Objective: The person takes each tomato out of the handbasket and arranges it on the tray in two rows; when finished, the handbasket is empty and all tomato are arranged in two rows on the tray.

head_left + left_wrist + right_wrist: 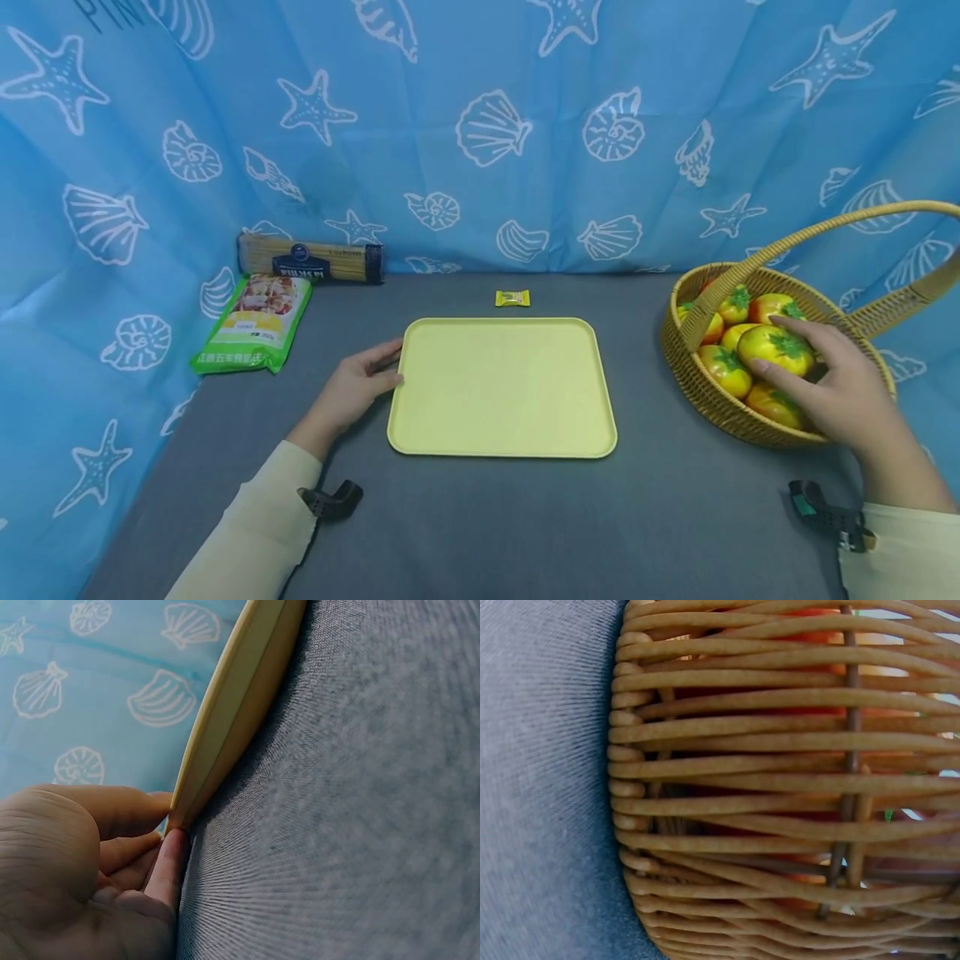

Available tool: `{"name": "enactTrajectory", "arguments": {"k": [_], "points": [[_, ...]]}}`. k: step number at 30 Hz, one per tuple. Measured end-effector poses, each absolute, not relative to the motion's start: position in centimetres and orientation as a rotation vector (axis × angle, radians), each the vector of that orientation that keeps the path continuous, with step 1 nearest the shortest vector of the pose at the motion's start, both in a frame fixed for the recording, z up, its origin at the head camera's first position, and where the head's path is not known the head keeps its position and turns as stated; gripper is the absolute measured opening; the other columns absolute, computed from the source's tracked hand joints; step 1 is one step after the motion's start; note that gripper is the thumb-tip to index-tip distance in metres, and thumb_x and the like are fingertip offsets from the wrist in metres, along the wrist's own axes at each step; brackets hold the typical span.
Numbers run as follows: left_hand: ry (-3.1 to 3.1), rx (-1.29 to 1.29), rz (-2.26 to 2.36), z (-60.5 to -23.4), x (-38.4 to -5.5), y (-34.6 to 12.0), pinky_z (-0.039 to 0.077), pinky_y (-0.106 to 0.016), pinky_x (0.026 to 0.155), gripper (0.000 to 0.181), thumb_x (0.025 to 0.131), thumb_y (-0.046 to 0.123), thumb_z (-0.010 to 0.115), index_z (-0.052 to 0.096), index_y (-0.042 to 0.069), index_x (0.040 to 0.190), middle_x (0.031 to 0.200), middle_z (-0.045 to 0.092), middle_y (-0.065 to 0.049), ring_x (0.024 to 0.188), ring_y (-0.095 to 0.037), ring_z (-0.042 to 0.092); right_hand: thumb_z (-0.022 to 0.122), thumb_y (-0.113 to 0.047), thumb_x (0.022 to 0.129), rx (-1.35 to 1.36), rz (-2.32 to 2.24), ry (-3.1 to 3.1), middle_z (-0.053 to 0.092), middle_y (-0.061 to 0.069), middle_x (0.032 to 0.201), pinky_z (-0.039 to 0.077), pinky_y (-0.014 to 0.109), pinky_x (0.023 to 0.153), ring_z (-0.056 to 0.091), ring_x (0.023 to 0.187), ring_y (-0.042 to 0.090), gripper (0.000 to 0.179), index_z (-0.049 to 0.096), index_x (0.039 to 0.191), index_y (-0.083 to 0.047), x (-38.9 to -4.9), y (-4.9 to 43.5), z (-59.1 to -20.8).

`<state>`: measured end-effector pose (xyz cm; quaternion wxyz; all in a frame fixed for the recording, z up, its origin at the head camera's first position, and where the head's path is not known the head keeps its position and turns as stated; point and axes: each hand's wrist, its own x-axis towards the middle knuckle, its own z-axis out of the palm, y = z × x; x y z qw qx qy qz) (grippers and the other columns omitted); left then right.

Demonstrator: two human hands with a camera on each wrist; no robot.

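Note:
A pale yellow rectangular tray [504, 387] lies flat on the grey tabletop. At its left edge my left hand [358, 385] pinches the rim; the left wrist view shows thumb and fingertips meeting the tray's edge [229, 712]. On the right, my right hand [843, 387] reaches into a round wicker basket [697, 387]. Its thumb and fingers span a yellow-green persimmon [772, 346] with a green leafy top, gripping it from two sides. Several more yellow-orange persimmons [723, 371] lie around it. In the right wrist view the basket's woven wall [742, 765] hides the hand.
Arching over the basket is its tall handle [787, 242]. A small yellow wrapped packet [512, 298] lies behind the tray. At the back left are a green-and-white food bag [255, 325] and a pack of spaghetti [311, 258]. A blue shell-print curtain [420, 150] borders the table.

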<state>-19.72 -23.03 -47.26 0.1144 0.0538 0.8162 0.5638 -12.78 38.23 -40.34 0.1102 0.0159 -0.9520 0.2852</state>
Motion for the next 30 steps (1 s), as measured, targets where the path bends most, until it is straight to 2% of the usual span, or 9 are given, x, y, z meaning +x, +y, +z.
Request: {"name": "enactTrajectory", "arguments": {"k": [8, 16, 21, 26, 28, 30], "points": [[2.384, 0.139, 1.646, -47.3, -19.7, -23.0, 0.039, -0.052, 0.122, 0.067, 0.104, 0.015, 0.075, 0.049, 0.01, 0.165, 0.161, 0.054, -0.011, 0.151, -0.028, 0.045, 0.074, -0.031, 0.105, -0.002, 0.851, -2.809, 0.038, 0.043, 0.155, 0.032, 0.087, 0.099, 0.036, 0.132, 0.068, 0.077, 0.039, 0.163, 0.006, -12.8, 38.4, -40.4], [2.374, 0.14, 1.649, -47.3, -19.7, -23.1, 0.032, -0.054, 0.126, 0.066, 0.105, 0.017, 0.075, 0.049, 0.01, 0.165, 0.162, 0.053, -0.011, 0.155, -0.029, 0.038, 0.075, -0.031, 0.105, -0.034, 0.885, -2.769, 0.039, 0.043, 0.157, 0.025, 0.086, 0.11, 0.035, 0.136, 0.069, 0.077, 0.041, 0.162, 0.006, -12.7, 38.4, -40.1], [2.392, 0.14, 1.629, -47.2, -19.6, -23.1, 0.032, -0.055, 0.126, 0.066, 0.104, 0.017, 0.075, 0.049, 0.01, 0.165, 0.162, 0.053, -0.011, 0.155, -0.029, 0.038, 0.076, -0.027, 0.104, -0.022, 0.921, -2.735, 0.039, 0.043, 0.156, 0.022, 0.087, 0.111, 0.034, 0.136, 0.07, 0.075, 0.042, 0.163, 0.005, -12.6, 38.4, -40.0], [2.411, 0.162, 1.628, -47.0, -19.6, -23.0, 0.034, -0.055, 0.125, 0.066, 0.104, 0.015, 0.074, 0.049, 0.009, 0.165, 0.161, 0.054, -0.012, 0.154, -0.03, 0.04, 0.077, -0.022, 0.103, -0.011, 0.964, -2.687, 0.042, 0.041, 0.153, 0.033, 0.086, 0.101, 0.04, 0.13, 0.063, 0.072, 0.045, 0.162, 0.003, -12.3, 38.0, -39.6], [2.404, 0.157, 1.634, -46.9, -19.6, -22.9, 0.035, -0.054, 0.124, 0.066, 0.104, 0.015, 0.074, 0.049, 0.009, 0.165, 0.16, 0.055, -0.012, 0.153, -0.03, 0.041, 0.078, -0.02, 0.102, -0.004, 0.956, -2.671, 0.045, 0.038, 0.152, 0.046, 0.066, 0.101, 0.044, 0.126, 0.055, 0.071, 0.046, 0.161, 0.002, -12.1, 37.8, -39.3], [2.394, 0.156, 1.638, -46.8, -19.5, -22.9, 0.036, -0.054, 0.124, 0.066, 0.104, 0.015, 0.074, 0.049, 0.009, 0.165, 0.16, 0.055, -0.012, 0.153, -0.03, 0.042, 0.08, -0.018, 0.101, 0.008, 0.951, -2.648, 0.048, 0.035, 0.15, 0.05, 0.039, 0.095, 0.049, 0.12, 0.038, 0.07, 0.048, 0.16, 0.001, -11.9, 37.6, -38.9]]}}
